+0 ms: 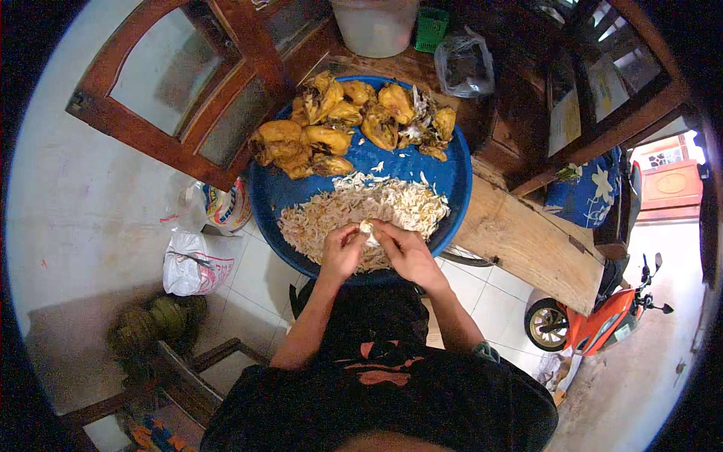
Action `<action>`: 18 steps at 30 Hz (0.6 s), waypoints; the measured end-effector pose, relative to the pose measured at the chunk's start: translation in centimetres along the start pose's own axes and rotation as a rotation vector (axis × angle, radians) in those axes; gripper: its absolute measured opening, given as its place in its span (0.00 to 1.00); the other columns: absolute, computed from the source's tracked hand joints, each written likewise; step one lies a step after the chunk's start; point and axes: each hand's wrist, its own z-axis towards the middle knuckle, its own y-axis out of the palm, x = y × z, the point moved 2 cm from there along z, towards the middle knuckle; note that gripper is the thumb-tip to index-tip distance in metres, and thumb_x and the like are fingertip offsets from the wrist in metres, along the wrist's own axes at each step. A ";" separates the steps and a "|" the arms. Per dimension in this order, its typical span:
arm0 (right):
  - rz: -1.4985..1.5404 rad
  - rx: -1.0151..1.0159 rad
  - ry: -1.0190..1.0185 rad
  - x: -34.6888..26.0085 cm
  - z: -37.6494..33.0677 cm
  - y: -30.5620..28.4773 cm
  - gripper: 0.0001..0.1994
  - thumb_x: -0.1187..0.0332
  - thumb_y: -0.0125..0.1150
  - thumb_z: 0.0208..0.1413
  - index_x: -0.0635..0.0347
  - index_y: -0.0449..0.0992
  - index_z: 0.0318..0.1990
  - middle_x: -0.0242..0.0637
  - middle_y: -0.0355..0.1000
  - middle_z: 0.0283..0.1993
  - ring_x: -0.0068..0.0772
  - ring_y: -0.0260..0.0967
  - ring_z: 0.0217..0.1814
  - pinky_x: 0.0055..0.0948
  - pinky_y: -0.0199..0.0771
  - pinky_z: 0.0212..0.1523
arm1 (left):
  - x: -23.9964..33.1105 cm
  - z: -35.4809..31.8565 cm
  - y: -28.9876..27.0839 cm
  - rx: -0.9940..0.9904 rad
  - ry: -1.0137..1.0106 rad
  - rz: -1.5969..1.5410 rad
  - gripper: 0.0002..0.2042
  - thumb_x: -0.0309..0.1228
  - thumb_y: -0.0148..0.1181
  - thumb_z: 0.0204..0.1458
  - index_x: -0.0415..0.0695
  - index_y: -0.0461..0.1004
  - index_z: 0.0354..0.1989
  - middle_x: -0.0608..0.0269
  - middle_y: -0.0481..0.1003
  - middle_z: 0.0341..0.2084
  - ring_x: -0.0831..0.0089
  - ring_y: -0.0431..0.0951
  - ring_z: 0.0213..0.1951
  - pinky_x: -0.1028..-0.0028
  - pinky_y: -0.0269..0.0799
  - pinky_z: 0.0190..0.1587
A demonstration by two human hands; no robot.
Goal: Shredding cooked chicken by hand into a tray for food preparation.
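Observation:
Between the fingertips of my two hands is a small pale piece of chicken meat point(367, 227). My left hand point(343, 251) pinches it from the left, and my right hand point(407, 253) grips it from the right. Both hands hover over a wide heap of shredded chicken point(407, 205), spread across the near half of a round blue tray point(260, 197). At the tray's far side lie several yellow-brown cooked chicken pieces point(328, 102). Dark and whitish scraps point(422, 120) sit among the pieces at the far right.
Beyond the tray stand a whitish bucket point(374, 26), a green basket point(431, 30) and a clear plastic bag point(465, 64). Glazed wooden cabinet doors point(202, 135) flank it. A wooden plank point(520, 237) extends right, near an orange motorbike point(602, 320). White sacks point(197, 264) are at left.

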 end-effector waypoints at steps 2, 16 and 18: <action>-0.056 0.033 0.102 0.3 0.0 -0.1 0.16 0.69 0.48 0.60 0.63 0.69 0.54 0.40 0.71 0.23 0.33 0.68 0.24 0.34 0.70 0.31 | 0.4 -0.3 -0.3 0.043 -0.055 -0.060 0.06 0.27 0.57 0.50 0.39 0.70 0.25 0.72 0.65 0.15 0.83 0.63 0.17 0.79 0.57 0.20; 0.197 -0.200 0.368 -0.8 0.6 -1.6 0.19 0.72 0.45 0.59 0.60 0.66 0.58 0.29 0.64 0.21 0.18 0.59 0.19 0.19 0.62 0.22 | -0.1 -0.7 -0.7 -0.006 0.011 0.047 0.05 0.24 0.56 0.48 0.37 0.69 0.24 0.71 0.65 0.15 0.84 0.61 0.19 0.80 0.56 0.23; 0.184 -0.447 0.405 -3.1 0.9 -1.2 0.18 0.71 0.45 0.60 0.61 0.66 0.58 0.30 0.64 0.20 0.20 0.60 0.19 0.21 0.63 0.23 | 0.1 -0.5 -0.9 0.040 0.184 0.199 0.05 0.25 0.56 0.50 0.37 0.70 0.25 0.72 0.66 0.16 0.86 0.63 0.20 0.80 0.57 0.23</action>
